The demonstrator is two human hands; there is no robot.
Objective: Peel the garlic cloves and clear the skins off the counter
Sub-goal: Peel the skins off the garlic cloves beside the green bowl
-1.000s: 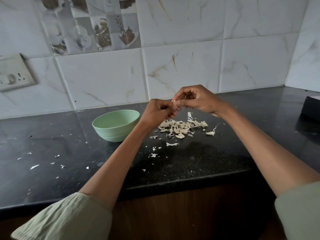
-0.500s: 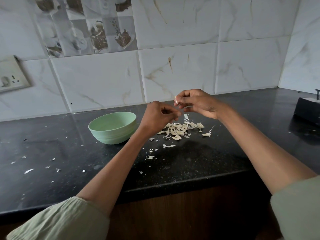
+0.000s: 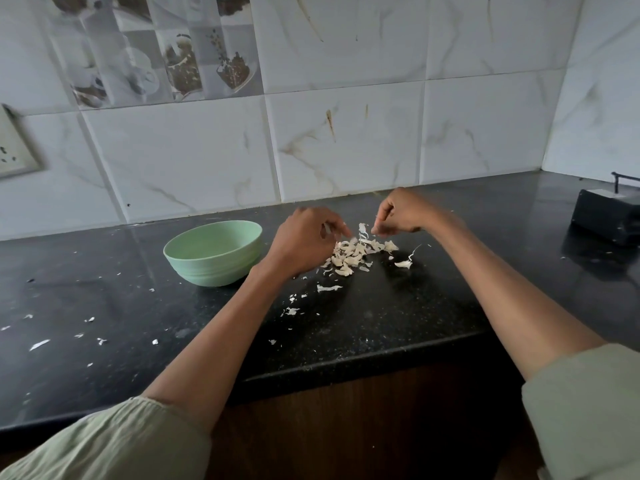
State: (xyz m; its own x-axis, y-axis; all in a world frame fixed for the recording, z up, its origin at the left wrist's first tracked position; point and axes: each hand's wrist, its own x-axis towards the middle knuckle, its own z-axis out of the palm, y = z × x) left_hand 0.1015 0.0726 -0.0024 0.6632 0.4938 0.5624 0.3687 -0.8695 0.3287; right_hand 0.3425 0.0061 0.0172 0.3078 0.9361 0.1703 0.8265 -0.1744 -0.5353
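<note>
Left hand (image 3: 304, 244) first: its fingers curl down over the left edge of the heap of garlic skins (image 3: 353, 254) at the centre of the frame, fingertips pinched on something small and pale, though whether that is a clove or a scrap of skin is too blurred to call; the right hand (image 3: 403, 214), just right of centre, hangs over the top of the same heap with fingers bunched downward, thumb meeting fingertips, and what it nips, if anything, cannot be made out; both hands sit low and close to the pile, which reads as a way of letting the husk drop where the rest already lies, so the later sweep has one spot to deal with; the green bowl (image 3: 194, 258) stands just left of the left hand, touching nothing but the counter, near enough to be the likely catch for peeled cloves, yet its inside shows no clove from this angle; one curled strip of skin (image 3: 405, 263) lies apart to the right of the heap; smaller flakes (image 3: 40, 344) trail toward the lower left across the black counter (image 3: 381, 317); so peeling appears to be in hand, and the clearing is plainly not yet done; a black box (image 3: 606, 220) sits at the right edge, well apart.
</note>
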